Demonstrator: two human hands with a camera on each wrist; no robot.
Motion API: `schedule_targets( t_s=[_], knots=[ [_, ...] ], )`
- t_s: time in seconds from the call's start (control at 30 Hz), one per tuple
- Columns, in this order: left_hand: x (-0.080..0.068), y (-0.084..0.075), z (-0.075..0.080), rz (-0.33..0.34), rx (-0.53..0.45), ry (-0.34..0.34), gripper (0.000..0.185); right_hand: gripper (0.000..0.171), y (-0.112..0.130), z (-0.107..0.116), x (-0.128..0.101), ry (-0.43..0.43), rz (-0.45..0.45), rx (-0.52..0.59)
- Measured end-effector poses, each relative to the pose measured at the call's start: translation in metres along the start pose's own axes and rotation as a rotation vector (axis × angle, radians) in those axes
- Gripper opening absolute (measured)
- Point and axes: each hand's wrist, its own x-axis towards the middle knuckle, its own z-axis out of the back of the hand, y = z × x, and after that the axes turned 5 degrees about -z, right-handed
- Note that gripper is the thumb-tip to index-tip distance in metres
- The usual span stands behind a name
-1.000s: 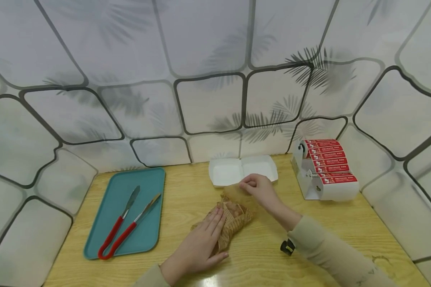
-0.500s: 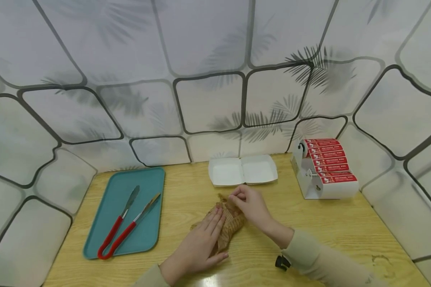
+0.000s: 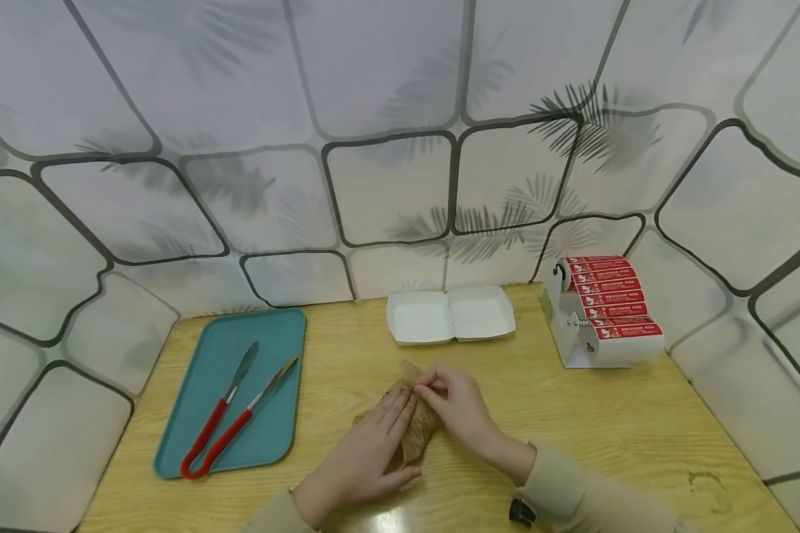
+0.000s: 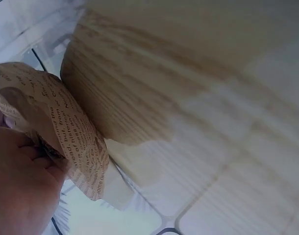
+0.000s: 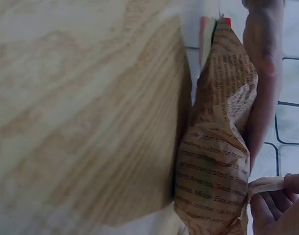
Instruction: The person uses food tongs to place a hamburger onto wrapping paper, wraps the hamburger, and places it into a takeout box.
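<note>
wrap; left grip flat atop it; right grip pinching its edge; hard pull may tear it.

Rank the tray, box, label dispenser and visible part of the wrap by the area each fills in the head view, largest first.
1. Tray
2. Label dispenser
3. Box
4. Wrap, partly hidden under the left hand

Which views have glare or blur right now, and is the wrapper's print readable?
Head: a glare spot on the table at the bottom edge, wrapper print unreadable; left wrist: dim, table grain soft, print partly readable; right wrist: table smeary, print partly readable, including "Middle East".
</note>
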Motion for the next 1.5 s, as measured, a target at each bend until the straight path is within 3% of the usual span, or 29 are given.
schedule_targets(
  t_s=[0.2, 0.33, 0.47, 0.6, 0.87, 1.13, 1.23, 1.37, 1.5],
  knots=[
    [-0.003, 0.007, 0.002, 0.042, -0.206, -0.011, 0.091, 0.007, -0.007, -0.003, -0.005, 0.024, -0.004, 0.066],
    [-0.005, 0.009, 0.003, 0.074, -0.259, -0.05, 0.086, 0.01, -0.013, -0.004, -0.007, 0.045, 0.027, 0.037],
    [-0.005, 0.008, 0.005, 0.089, -0.207, -0.134, 0.084, 0.011, -0.017, -0.004, -0.009, 0.061, 0.065, -0.045],
    [-0.003, 0.008, 0.006, 0.064, -0.124, -0.196, 0.083, 0.015, -0.02, -0.003, -0.012, 0.086, 0.159, -0.171],
    [-0.004, 0.007, 0.004, 0.052, -0.084, -0.083, 0.079, 0.027, -0.024, -0.004, -0.019, 0.068, 0.423, -0.476],
    [-0.008, 0.009, 0.0, 0.002, 0.038, -0.058, 0.08, 0.036, -0.025, -0.002, -0.02, 0.082, 0.481, -0.554],
    [-0.009, 0.009, -0.001, -0.011, 0.06, -0.049, 0.083, 0.041, -0.025, 0.003, -0.02, 0.104, 0.544, -0.589],
    [-0.009, 0.008, -0.001, -0.02, 0.085, -0.035, 0.088, 0.055, -0.028, 0.011, -0.018, 0.14, 0.634, -0.708],
    [-0.009, 0.008, -0.001, -0.019, 0.099, -0.019, 0.09, 0.065, -0.032, 0.02, -0.015, 0.21, 0.655, -0.839]
  ],
)
